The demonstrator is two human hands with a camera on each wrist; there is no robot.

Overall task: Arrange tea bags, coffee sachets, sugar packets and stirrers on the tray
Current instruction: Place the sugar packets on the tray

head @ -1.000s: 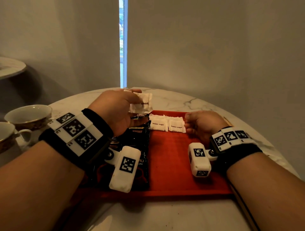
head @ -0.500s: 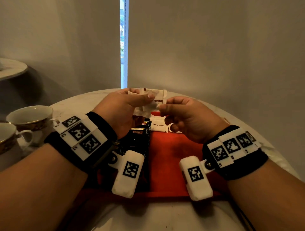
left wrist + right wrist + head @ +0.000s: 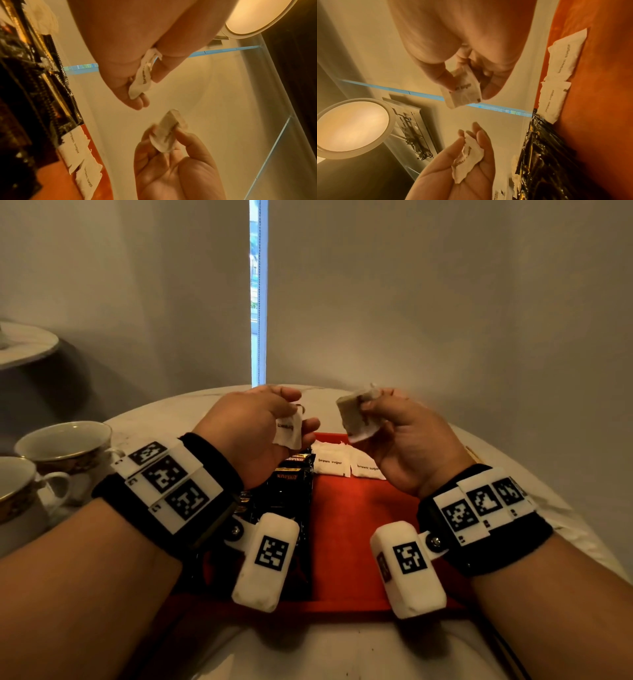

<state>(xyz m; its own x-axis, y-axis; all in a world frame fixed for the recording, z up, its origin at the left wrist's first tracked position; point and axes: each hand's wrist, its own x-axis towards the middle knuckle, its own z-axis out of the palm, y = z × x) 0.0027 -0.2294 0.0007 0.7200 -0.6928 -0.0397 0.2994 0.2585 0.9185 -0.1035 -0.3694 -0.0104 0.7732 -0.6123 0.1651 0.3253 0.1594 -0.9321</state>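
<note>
Both hands hover above the far edge of the red tray (image 3: 346,529). My left hand (image 3: 298,422) pinches a white brown-sugar packet (image 3: 289,431) between thumb and fingers; the left wrist view shows that packet (image 3: 143,79) too. A little to the right, my right hand (image 3: 363,412) pinches a second sugar packet (image 3: 356,419), which shows close up as a sugar packet (image 3: 464,89) in the right wrist view. Two more sugar packets (image 3: 330,462) lie side by side on the tray's far edge. Black coffee sachets (image 3: 291,484) lie along the tray's left side, partly hidden by my left wrist.
Two teacups (image 3: 65,440) stand on the round marble table (image 3: 164,412) to the left of the tray. A thin wooden stick (image 3: 474,455) lies past the tray's right edge. A wall rises close behind the table.
My right hand rose from the tray and took one packet from the left hand. The hands have since drawn apart, each holding a packet.
</note>
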